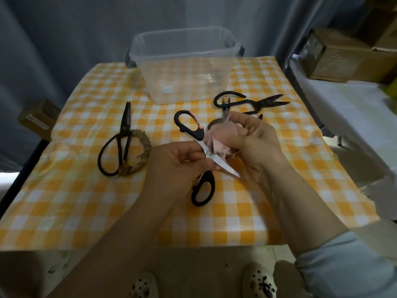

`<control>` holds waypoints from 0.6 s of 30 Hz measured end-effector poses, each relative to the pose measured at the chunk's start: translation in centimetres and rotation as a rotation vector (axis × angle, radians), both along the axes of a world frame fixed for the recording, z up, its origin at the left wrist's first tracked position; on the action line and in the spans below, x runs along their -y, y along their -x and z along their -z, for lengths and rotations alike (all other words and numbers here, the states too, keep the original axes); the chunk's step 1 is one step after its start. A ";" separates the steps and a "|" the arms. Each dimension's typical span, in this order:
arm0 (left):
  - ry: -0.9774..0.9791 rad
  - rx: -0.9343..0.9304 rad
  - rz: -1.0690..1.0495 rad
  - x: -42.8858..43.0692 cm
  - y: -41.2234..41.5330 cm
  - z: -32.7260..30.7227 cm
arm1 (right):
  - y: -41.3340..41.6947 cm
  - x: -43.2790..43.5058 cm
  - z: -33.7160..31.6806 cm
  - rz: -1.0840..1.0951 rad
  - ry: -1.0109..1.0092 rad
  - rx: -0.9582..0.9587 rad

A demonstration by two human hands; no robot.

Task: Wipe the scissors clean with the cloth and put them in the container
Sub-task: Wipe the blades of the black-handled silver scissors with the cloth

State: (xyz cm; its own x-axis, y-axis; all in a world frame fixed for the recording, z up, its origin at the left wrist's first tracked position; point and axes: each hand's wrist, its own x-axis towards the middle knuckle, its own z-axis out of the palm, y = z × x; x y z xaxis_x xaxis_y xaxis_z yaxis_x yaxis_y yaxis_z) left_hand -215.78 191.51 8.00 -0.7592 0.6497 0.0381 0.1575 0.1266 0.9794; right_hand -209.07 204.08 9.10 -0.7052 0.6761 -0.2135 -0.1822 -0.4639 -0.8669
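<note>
Hands [217, 151] wipe opened scissors [198, 134] mid-table, container [184, 67] behind.

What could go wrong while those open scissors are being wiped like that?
The scissors are spread wide and a bare blade tip points toward the right hand, so a slip of the cloth might nick the palm. The left hand pinches near the pivot, so the blades could perhaps swing shut on fingers.

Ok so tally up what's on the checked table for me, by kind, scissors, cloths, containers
Scissors: 3, namely the black-handled pair being wiped, the dark pair on the left and the dark pair on the right
Small snips: 1
Pink cloth: 1
Clear container: 1
Total: 6
</note>
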 end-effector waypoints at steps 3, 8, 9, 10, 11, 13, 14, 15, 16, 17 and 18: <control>0.009 0.043 0.021 0.1 -0.1 0.0 | -0.2 -0.9 -0.1 0.099 -0.033 0.001; 0.033 0.115 0.021 0.3 0.4 0.2 | -0.5 -2.0 -0.2 0.267 -0.026 0.060; 0.027 0.139 0.027 0.4 0.6 0.1 | -0.7 -2.6 -0.3 0.309 -0.005 0.062; 0.015 0.165 0.024 0.6 0.8 0.0 | -1.0 -3.1 -0.3 0.321 0.003 0.060; 0.001 0.189 0.010 0.7 1.0 -0.1 | -1.3 -3.3 -0.4 0.295 0.000 0.063; -0.038 0.235 -0.036 0.8 1.5 -0.1 | -1.5 -2.9 -0.3 0.167 -0.047 0.107; -0.059 0.259 -0.057 0.7 1.7 -0.1 | -1.5 -2.5 -0.1 0.094 -0.097 0.145; -0.077 0.283 -0.069 0.7 1.8 -0.1 | -1.4 -2.1 0.1 0.031 -0.154 0.179; -0.087 0.301 -0.074 0.6 1.9 0.0 | -1.3 -1.9 0.1 -0.014 -0.203 0.197; -0.086 0.309 -0.071 0.5 1.9 0.0 | -1.2 -1.7 0.0 -0.042 -0.243 0.197; -0.081 0.312 -0.064 0.4 1.9 0.0 | -1.1 -1.5 -0.1 -0.064 -0.284 0.190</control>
State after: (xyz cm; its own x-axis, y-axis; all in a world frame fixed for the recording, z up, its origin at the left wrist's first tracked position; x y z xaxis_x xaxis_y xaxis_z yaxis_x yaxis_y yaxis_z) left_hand -217.67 191.08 8.02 -0.7817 0.6046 -0.1533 -0.1576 0.0463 0.9864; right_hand -207.97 205.57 9.20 -0.7138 0.6832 -0.1541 0.0161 -0.2040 -0.9788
